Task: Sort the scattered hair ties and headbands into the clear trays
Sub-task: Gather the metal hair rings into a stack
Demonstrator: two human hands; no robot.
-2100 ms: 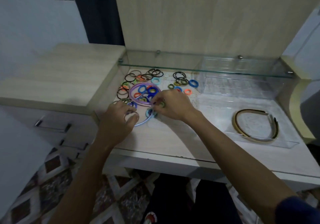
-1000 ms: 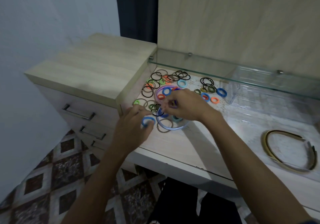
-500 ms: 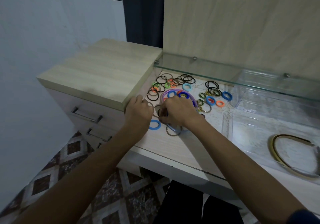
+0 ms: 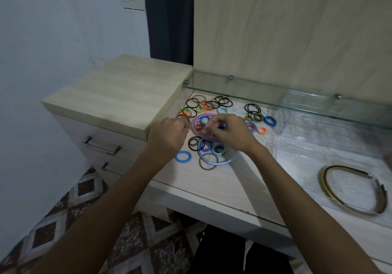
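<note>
In the middle of the frame, on the pale tabletop, lies the heap of hair ties, many small rings in black, blue, orange and green, some on top of others. Among them are two thin headbands, a purple headband and below it a light blue headband. Both hands work inside this heap. The left hand is curled, and its fingers are pressed together on what looks like a thin dark tie at the left edge of the heap. The right hand is bent over the purple ring, its fingers pinching something small; I cannot tell exactly which tie it is, because the hand hides it.

At the right of the frame stand the clear trays: a deep clear tray under the glass shelf, and lower right a flat tray in which a gold and black headband already lies.

The ties are, I think, very light, soft and elastic, so they can hook on each other and come up in a bunch. It seems best to pinch one ring at its free outer side. The headbands look stiff but springy; the middle of the arc is probably the safest place to hold.
</note>
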